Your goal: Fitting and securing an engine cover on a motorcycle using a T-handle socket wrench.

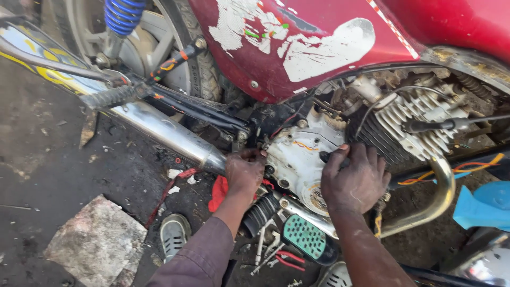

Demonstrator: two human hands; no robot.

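Observation:
A red motorcycle with worn paint stands in front of me. My left hand presses against the rear edge of the pale engine side cover, fingers curled on something small I cannot make out. My right hand lies over the front of the same cover, gripping a dark handle-like tool against it. Both hands are grimy. The finned engine cylinder sits just right of my right hand.
A chrome exhaust pipe runs left from the engine, another pipe curves at the right. Spanners, red-handled pliers and a red rag lie on the oily ground. A stone slab, sandalled foot, green footrest below.

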